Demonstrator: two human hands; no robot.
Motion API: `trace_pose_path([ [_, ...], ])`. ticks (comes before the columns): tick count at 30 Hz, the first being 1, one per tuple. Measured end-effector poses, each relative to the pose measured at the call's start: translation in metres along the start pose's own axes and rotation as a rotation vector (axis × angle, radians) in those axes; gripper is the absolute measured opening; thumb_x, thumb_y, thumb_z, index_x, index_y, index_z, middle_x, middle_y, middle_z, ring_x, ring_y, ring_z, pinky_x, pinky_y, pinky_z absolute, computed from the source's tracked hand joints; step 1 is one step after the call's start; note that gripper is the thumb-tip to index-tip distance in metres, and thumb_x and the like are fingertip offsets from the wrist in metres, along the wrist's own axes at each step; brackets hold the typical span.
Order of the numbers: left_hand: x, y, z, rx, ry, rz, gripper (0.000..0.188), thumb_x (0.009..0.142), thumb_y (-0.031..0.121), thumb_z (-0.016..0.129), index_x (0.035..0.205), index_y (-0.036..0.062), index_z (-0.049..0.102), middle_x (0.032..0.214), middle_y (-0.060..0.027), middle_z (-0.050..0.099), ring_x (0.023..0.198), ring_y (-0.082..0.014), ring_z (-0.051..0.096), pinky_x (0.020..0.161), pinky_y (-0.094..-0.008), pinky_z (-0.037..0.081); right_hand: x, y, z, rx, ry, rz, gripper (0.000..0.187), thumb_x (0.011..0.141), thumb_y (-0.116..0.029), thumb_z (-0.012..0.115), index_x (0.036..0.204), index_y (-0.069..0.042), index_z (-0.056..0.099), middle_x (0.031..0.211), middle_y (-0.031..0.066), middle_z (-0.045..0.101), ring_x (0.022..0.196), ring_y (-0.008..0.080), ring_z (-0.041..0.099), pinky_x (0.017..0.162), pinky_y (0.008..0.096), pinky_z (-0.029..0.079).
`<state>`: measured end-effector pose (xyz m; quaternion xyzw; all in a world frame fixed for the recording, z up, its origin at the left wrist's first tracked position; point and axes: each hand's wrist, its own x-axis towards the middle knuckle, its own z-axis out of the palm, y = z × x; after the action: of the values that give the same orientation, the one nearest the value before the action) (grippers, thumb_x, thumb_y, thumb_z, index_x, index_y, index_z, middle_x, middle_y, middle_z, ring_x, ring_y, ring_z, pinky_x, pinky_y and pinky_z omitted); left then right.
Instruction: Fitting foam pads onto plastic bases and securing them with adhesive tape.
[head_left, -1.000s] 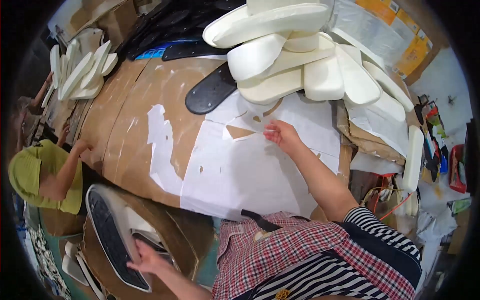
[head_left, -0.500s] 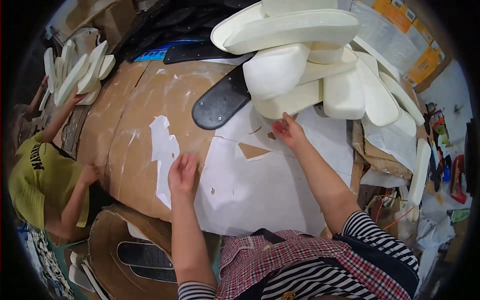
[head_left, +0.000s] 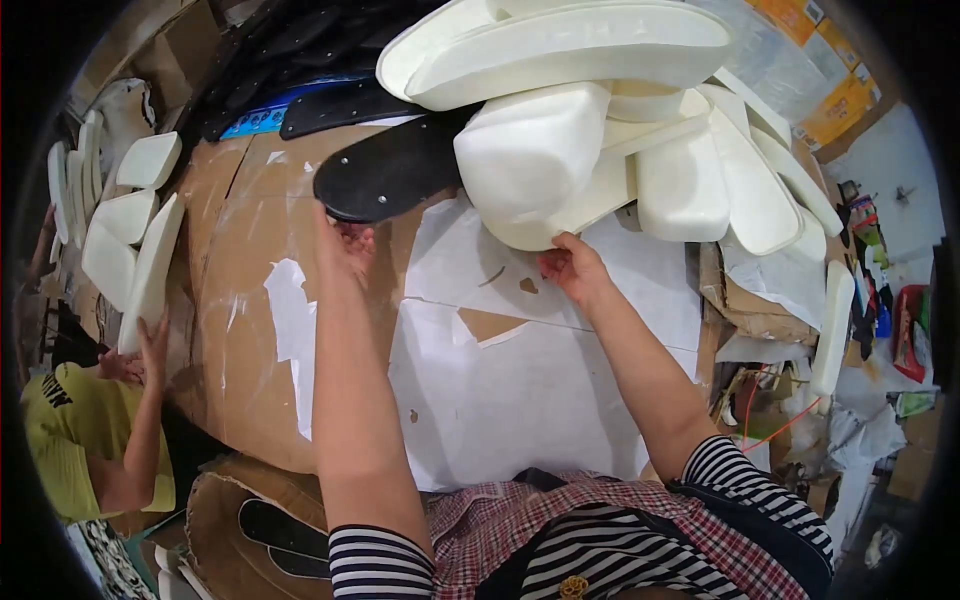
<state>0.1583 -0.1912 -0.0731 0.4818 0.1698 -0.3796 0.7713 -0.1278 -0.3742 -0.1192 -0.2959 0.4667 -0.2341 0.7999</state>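
Note:
My left hand [head_left: 347, 250] has its fingers closed at the near left end of a black rounded panel [head_left: 385, 172] with metal studs. The panel's far end goes behind a pile of cream moulded pads. At the pile's near edge my right hand [head_left: 575, 268] pinches the rim of a cream moulded pad [head_left: 520, 228]. A bulky cream piece [head_left: 535, 150] leans over that pad and covers part of it. Underneath lie white paper sheets [head_left: 500, 390] with torn holes, spread on a cardboard-covered table [head_left: 240, 370].
More cream pads [head_left: 690, 190] are heaped at the back right. Black panels [head_left: 340, 105] lie at the back. On the left, a co-worker in a yellow-green shirt [head_left: 85, 430] handles cream pads [head_left: 150, 270]. A cardboard box [head_left: 215, 530] with black panels stands at the near left.
My left hand has moved forward from above the table and taken hold of the black panel, whose near end has shifted. My right hand stays at the pad's rim. The co-worker's hands moved nearer.

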Motion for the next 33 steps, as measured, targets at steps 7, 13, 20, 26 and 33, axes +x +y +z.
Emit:
trace_pose_path([
  [7,-0.021,-0.008,0.008,0.025,-0.026,0.452,0.029,0.087,0.018,0.059,0.11,0.0017,0.053,0.098,-0.0106,0.06,0.074,-0.0199,0.061,0.053,-0.03,0.052,-0.082,-0.008,0.003,-0.125,-0.048,0.061,0.027,0.08,-0.015,0.051,0.105,-0.003,0.05,0.099,0.012,0.059,0.077,0.0253,0.06,0.069,0.0392,0.05],
  [13,-0.095,0.027,-0.039,-0.038,0.067,0.729,0.029,0.085,0.013,0.059,0.11,-0.0027,0.053,0.104,-0.0169,0.06,0.089,-0.0263,0.062,0.073,-0.0371,0.056,-0.197,0.031,-0.081,-0.582,-0.204,0.25,0.057,0.071,-0.014,0.06,0.124,0.001,0.044,0.103,0.0111,0.059,0.078,0.0193,0.061,0.055,0.0318,0.052],
  [20,-0.241,0.042,-0.091,0.079,0.252,1.107,0.033,0.084,0.014,0.063,0.11,-0.0044,0.053,0.107,-0.0141,0.059,0.092,-0.0218,0.059,0.078,-0.0304,0.048,-0.232,0.016,-0.174,-1.066,-0.43,0.255,0.056,0.069,-0.011,0.063,0.122,0.001,0.049,0.093,0.0081,0.061,0.081,0.0195,0.061,0.061,0.0297,0.054],
  [26,-0.325,-0.037,-0.071,0.696,0.21,1.413,0.037,0.08,0.0,0.064,0.114,-0.0066,0.051,0.108,-0.0142,0.058,0.095,-0.019,0.055,0.081,-0.0302,0.046,-0.234,-0.056,-0.123,-1.308,-0.263,-0.41,0.046,0.084,-0.042,0.058,0.103,0.0,0.062,0.083,0.0127,0.065,0.076,0.022,0.063,0.066,0.0326,0.051],
  [33,-0.369,-0.143,-0.032,1.346,-0.837,1.446,0.04,0.045,-0.001,0.067,0.082,0.0032,0.05,0.102,-0.0163,0.057,0.092,-0.0383,0.056,0.076,-0.0435,0.049,-0.211,-0.036,-0.01,-0.102,-0.734,0.028,0.053,0.087,-0.036,0.057,0.123,0.001,0.049,0.108,0.0137,0.06,0.093,0.021,0.061,0.08,0.0324,0.05],
])
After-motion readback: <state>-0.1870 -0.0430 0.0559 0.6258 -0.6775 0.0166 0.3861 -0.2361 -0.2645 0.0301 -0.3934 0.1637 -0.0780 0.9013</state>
